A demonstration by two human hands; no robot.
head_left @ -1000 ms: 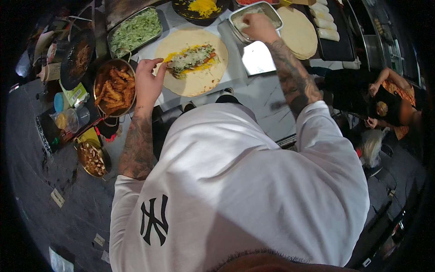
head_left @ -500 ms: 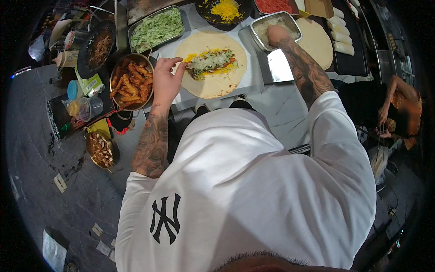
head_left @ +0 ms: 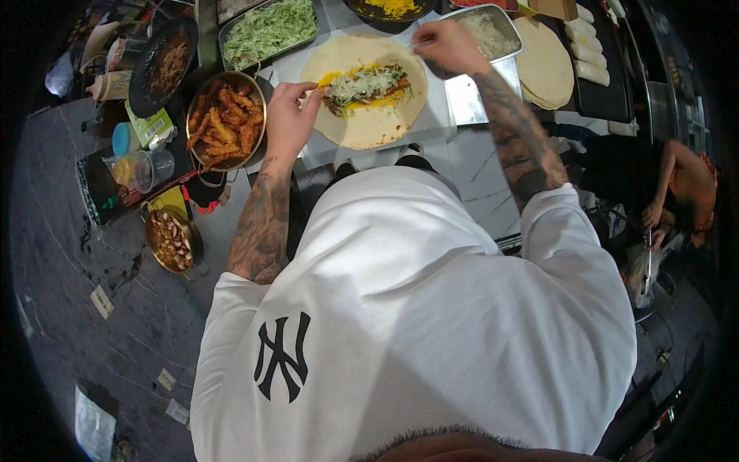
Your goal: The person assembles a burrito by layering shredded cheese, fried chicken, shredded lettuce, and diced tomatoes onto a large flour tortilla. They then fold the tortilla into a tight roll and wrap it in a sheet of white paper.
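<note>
A round flat tortilla (head_left: 369, 137) lies on white paper in front of me. Across its middle runs a strip of filling (head_left: 369, 90): yellow shreds, browned pieces and pale shreds on top. My left hand (head_left: 292, 117) is at the tortilla's left side, thumb and fingertips drawn together by the filling's end; what they pinch, if anything, cannot be made out. Over the tortilla's upper right edge, my right hand (head_left: 454, 48) has its fingers bunched and pointing left; their contents are hidden. Beside it stands a metal tray (head_left: 517, 48) of whitish shreds (head_left: 486, 32).
Shredded lettuce (head_left: 269, 32) fills a tray at the back left. A pan of fried strips (head_left: 227, 127) stands left of my hand. Stacked tortillas (head_left: 545, 65) and wrapped rolls (head_left: 590, 58) lie at the right. Another person's hand (head_left: 654, 214) holds tongs at far right.
My right hand has come out of the tray of whitish shreds and moved left to the tortilla's edge. My left hand stays by the filling, thumb and fingertips closer together.
</note>
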